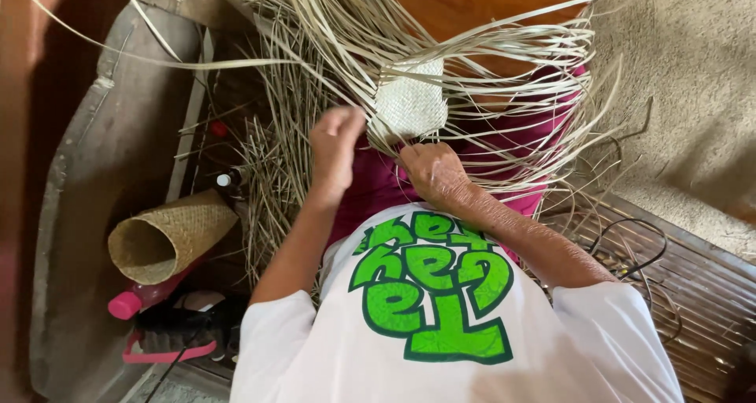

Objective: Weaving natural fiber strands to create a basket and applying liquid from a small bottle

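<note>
While the left hand (336,147) pinches loose strips (504,49), the right hand (431,171) grips the light, pliable woven patch (408,104) by its lower edge.

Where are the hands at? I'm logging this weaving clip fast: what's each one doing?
Left hand: closed in a fist on pale strips.
Right hand: fingers curled at the edge of the woven patch; grip cannot be told.

Floor at right: slatted bamboo decking (709,293), strips running diagonally. Upper right: coarse beige woven mat (685,64). Left side: curved grey weathered wooden plank (94,183), a narrower pale wooden board (189,127) beside it. Far left edge: reddish-brown surface, blurred. Thin black cable (638,249) loops over the slats. Daylight soft, even.
</note>
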